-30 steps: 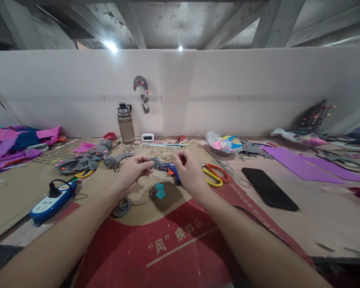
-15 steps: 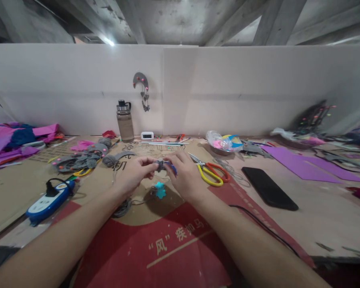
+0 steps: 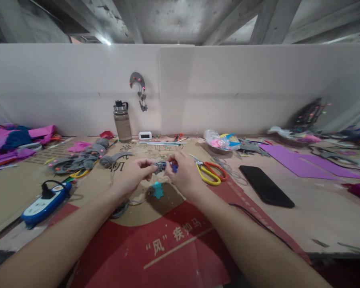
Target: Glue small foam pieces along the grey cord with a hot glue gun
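Note:
My left hand (image 3: 132, 175) and my right hand (image 3: 182, 174) meet over the middle of the table, both pinched on a small grey felt piece (image 3: 159, 166) held between their fingertips. A blue tool (image 3: 174, 167) peeks out behind my right fingers; I cannot tell whether that hand grips it. Below the hands a small teal felt shape (image 3: 158, 190) lies on the cardboard. A grey coil of cord (image 3: 122, 207) lies under my left wrist.
Yellow and orange scissors (image 3: 209, 172) and a black phone (image 3: 267, 186) lie to the right. A blue power strip (image 3: 43, 201) sits at the left, grey felt pieces (image 3: 78, 161) behind it. A bottle (image 3: 122, 122) stands at the back wall. Purple sheets (image 3: 300, 161) lie at the right.
My right hand has moved left and closed in on the felt piece that my left hand holds. The view has shifted slightly.

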Demonstrator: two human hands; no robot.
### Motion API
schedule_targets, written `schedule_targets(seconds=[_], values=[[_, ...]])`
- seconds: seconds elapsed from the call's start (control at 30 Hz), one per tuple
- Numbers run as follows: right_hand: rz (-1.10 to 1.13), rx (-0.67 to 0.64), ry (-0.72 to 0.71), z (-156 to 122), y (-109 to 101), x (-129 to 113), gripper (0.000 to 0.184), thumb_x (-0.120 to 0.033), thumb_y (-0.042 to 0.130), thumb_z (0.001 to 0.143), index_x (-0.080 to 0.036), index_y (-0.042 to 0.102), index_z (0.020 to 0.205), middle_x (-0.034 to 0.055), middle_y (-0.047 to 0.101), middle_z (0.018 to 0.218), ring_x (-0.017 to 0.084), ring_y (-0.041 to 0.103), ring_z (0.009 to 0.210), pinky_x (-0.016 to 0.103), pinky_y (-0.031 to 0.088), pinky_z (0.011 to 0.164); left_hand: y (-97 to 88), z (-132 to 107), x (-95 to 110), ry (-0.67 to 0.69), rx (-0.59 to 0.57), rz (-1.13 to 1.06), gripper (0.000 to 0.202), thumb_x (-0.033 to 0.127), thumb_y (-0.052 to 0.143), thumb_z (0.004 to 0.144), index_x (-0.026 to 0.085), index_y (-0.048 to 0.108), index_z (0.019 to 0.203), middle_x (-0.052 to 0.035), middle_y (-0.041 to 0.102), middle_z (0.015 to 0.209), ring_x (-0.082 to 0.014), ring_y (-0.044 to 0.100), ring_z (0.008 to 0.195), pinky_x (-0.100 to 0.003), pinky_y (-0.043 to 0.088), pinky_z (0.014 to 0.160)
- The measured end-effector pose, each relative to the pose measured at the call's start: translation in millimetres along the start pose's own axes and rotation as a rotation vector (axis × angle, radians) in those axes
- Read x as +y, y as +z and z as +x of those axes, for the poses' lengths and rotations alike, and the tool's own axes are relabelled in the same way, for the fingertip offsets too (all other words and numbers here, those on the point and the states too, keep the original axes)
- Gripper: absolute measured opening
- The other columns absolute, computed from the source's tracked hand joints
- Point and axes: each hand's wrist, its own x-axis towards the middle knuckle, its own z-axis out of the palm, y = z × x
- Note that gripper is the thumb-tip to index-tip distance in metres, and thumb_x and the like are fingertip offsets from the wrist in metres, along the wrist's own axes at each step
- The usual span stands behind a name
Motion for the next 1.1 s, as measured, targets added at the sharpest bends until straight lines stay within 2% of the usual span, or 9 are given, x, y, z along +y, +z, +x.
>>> schedule_targets(seconds=[0.13,0.3,0.33,0.4,0.47,0.5,0.63,0.87,1.1], values=[[0.148,0.015,0.134,3,-10,2,0.012,-0.023,0.043,0.083,-0.019,0.053,0.079,0.0034,0.058,0.079,0.016,0.052,0.075,0.028,0.040,0.068,-2.7,2,0,-0.033,0.034,-0.091,0.022,0.030,0.071,0.063,0.016,0.064,0.077,0.0026,0.053,0.057,-0.0077,0.046,0.049,-0.021,0.037,0.048],[0.262,-0.128,0.080,3,-11,0,0.034,-0.029,0.034,0.090,-0.019,0.052,0.063,0.0011,0.054,0.065,0.014,0.052,0.067,0.027,0.039,0.066,-2.8,0,6,-0.065,0.024,-0.137,0.024,0.031,0.070,0.065,0.014,0.061,0.080,0.0003,0.057,0.061,-0.0084,0.052,0.053,-0.019,0.038,0.047],[0.261,-0.126,0.060,2,-9,0,0.031,-0.028,0.037,0.089,-0.019,0.054,0.065,0.0015,0.055,0.067,0.014,0.052,0.069,0.027,0.039,0.067,-2.5,-1,7,-0.062,0.015,-0.149,0.025,0.031,0.070,0.066,0.013,0.061,0.080,-0.0002,0.058,0.062,-0.0087,0.054,0.054,-0.018,0.039,0.047],[0.273,-0.096,0.036,0,-4,0,0.015,-0.021,0.042,0.085,-0.019,0.057,0.082,0.0033,0.058,0.080,0.015,0.052,0.075,0.028,0.040,0.070,-1.7,-1,7,-0.053,-0.006,-0.171,0.026,0.031,0.070,0.066,0.012,0.060,0.081,-0.0008,0.059,0.064,-0.0092,0.056,0.055,-0.018,0.040,0.047],[0.306,-0.089,0.044,-2,1,1,0.018,-0.016,0.045,0.082,-0.019,0.055,0.097,0.0045,0.059,0.089,0.015,0.053,0.078,0.028,0.041,0.070,-1.1,-1,7,-0.041,-0.014,-0.193,0.026,0.030,0.070,0.066,0.012,0.059,0.082,-0.0005,0.059,0.066,-0.0095,0.057,0.056,-0.019,0.041,0.048],[0.318,-0.093,0.054,-3,3,2,0.019,-0.016,0.045,0.082,-0.019,0.054,0.099,0.0045,0.060,0.090,0.015,0.053,0.077,0.028,0.042,0.070,-0.8,-1,7,-0.036,-0.017,-0.201,0.026,0.030,0.070,0.067,0.012,0.059,0.082,-0.0005,0.059,0.067,-0.0095,0.058,0.057,-0.019,0.042,0.049],[0.246,-0.080,0.038,-4,3,2,0.009,-0.021,0.048,0.084,-0.019,0.056,0.089,0.0040,0.060,0.084,0.016,0.054,0.077,0.029,0.042,0.071,-0.4,-1,8,-0.032,-0.018,-0.189,0.027,0.030,0.070,0.068,0.012,0.058,0.083,-0.0002,0.060,0.067,-0.0099,0.059,0.058,-0.020,0.045,0.051],[0.057,-0.061,-0.125,-5,0,-5,0.009,-0.020,0.049,0.084,-0.018,0.058,0.085,0.0059,0.060,0.085,0.018,0.052,0.087,0.032,0.041,0.079,1.1,-3,9,0.023,0.022,-0.031,0.027,0.032,0.069,0.068,0.013,0.058,0.082,-0.0002,0.060,0.065,-0.0118,0.060,0.055,-0.022,0.046,0.049],[-0.050,-0.042,-0.175,-7,4,-4,0.009,-0.014,0.049,0.080,-0.019,0.055,0.077,0.0059,0.058,0.081,0.019,0.051,0.084,0.032,0.040,0.076,5.8,-7,12,0.056,-0.006,0.023,0.024,0.031,0.067,0.070,0.013,0.060,0.084,-0.0003,0.061,0.061,-0.0116,0.058,0.055,-0.023,0.046,0.052]])
